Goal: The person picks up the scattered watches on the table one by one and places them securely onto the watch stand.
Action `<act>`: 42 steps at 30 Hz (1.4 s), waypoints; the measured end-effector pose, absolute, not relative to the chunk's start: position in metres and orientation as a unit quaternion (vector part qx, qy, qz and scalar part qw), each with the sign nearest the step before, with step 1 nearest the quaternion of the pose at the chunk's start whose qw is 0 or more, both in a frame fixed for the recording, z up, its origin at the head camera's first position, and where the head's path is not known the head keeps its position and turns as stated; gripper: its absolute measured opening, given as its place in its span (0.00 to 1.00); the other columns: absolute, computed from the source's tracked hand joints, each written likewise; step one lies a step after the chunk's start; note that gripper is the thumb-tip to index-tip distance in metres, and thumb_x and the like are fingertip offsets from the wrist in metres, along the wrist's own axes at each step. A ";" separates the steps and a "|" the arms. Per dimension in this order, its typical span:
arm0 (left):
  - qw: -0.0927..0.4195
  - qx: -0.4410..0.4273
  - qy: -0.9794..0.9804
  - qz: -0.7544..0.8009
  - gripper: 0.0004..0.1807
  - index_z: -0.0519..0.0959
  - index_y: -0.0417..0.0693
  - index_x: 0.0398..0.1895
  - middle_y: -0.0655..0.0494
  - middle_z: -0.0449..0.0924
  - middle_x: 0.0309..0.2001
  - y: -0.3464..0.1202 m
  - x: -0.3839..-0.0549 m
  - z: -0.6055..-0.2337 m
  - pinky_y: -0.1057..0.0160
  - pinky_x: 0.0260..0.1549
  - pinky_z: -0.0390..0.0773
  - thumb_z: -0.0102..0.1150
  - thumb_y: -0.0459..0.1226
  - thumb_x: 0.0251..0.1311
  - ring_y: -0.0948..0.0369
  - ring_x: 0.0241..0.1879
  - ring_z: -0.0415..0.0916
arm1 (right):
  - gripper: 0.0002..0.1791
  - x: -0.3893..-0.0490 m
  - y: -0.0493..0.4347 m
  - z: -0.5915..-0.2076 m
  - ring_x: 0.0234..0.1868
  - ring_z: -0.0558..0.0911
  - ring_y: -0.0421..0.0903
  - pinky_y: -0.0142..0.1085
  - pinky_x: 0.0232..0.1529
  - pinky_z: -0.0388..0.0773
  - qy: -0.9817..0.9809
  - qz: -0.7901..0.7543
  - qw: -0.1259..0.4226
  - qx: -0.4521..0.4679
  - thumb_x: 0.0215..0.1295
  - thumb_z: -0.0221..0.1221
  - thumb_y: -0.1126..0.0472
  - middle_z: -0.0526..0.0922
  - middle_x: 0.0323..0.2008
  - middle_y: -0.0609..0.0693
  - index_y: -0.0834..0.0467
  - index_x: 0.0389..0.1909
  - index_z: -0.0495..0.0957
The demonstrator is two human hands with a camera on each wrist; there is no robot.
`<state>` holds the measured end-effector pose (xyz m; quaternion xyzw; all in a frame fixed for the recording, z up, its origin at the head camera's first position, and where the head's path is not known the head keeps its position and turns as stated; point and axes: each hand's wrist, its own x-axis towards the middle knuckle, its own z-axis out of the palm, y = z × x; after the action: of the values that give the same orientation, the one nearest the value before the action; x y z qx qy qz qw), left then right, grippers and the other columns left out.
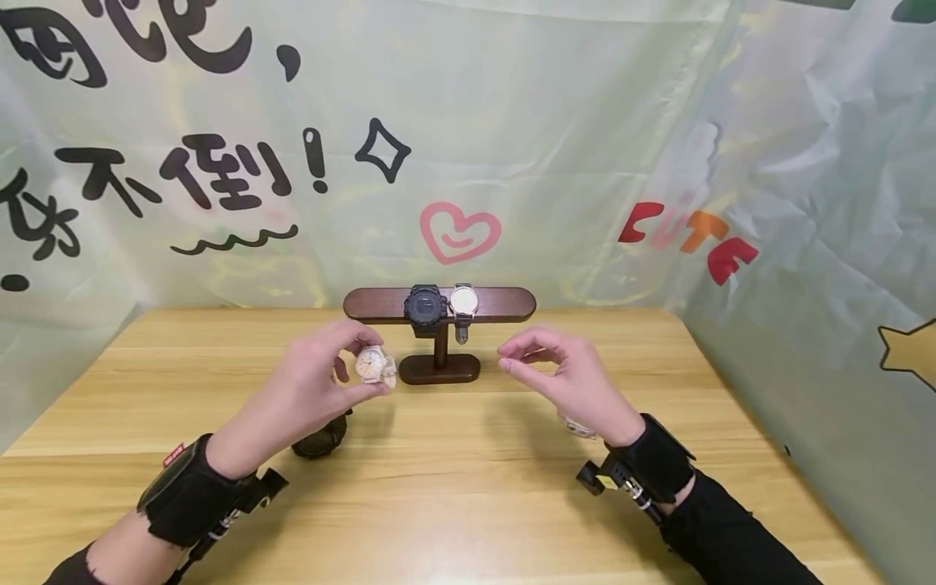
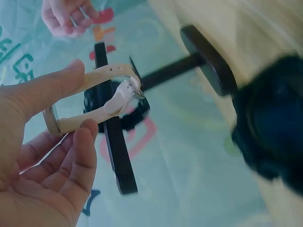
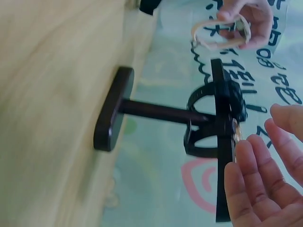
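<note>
My left hand (image 1: 318,370) pinches a white watch (image 1: 370,365) between thumb and fingers, raised to the left of a dark wooden T-shaped watch stand (image 1: 504,304). In the left wrist view the white strap (image 2: 102,113) is buckled into a loop. To the stand's right, my right hand (image 1: 561,370) hovers with relaxed fingers and nothing between them. A chunky black watch (image 1: 425,307) and a round light-faced watch (image 1: 464,301) with a dark strap sit side by side around the middle of the stand's bar.
Another black watch (image 1: 320,439) lies on the wooden table (image 1: 439,520), partly behind my left wrist. Beneath my right hand, a pale watch (image 1: 578,426) shows only in part. A printed cloth backdrop (image 1: 556,162) rises behind the table and along its right side.
</note>
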<state>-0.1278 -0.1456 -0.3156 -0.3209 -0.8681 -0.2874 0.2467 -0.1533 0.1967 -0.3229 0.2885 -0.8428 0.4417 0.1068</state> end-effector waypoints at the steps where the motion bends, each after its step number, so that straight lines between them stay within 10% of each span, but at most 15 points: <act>1: 0.251 -0.320 -0.869 -0.284 0.27 0.82 0.44 0.48 0.56 0.86 0.42 -0.148 -0.129 -0.315 0.69 0.28 0.82 0.88 0.31 0.45 0.63 0.37 0.79 | 0.06 -0.155 0.199 -0.323 0.45 0.87 0.39 0.38 0.53 0.88 -0.844 0.437 0.115 0.288 0.71 0.71 0.62 0.91 0.44 0.44 0.51 0.45 0.89; 23: 0.285 -0.273 -0.897 -0.199 0.27 0.83 0.41 0.47 0.51 0.87 0.40 -0.200 -0.159 -0.300 0.57 0.31 0.86 0.89 0.33 0.44 0.59 0.37 0.83 | 0.20 -0.195 0.221 -0.315 0.66 0.78 0.56 0.54 0.62 0.76 -0.884 0.341 0.203 0.248 0.70 0.72 0.60 0.81 0.63 0.55 0.55 0.62 0.85; 42: 0.238 -0.270 -0.909 -0.212 0.23 0.84 0.46 0.47 0.55 0.87 0.40 -0.200 -0.185 -0.290 0.54 0.38 0.84 0.86 0.36 0.50 0.57 0.41 0.85 | 0.23 -0.208 0.218 -0.320 0.61 0.82 0.54 0.52 0.65 0.83 -0.884 0.357 0.181 0.241 0.71 0.71 0.58 0.82 0.62 0.54 0.55 0.66 0.83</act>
<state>-0.1852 -0.2001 -0.2897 -0.2697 -0.9087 -0.2118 0.2381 -0.2079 0.2184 -0.3202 0.2409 -0.8841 0.3568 0.1815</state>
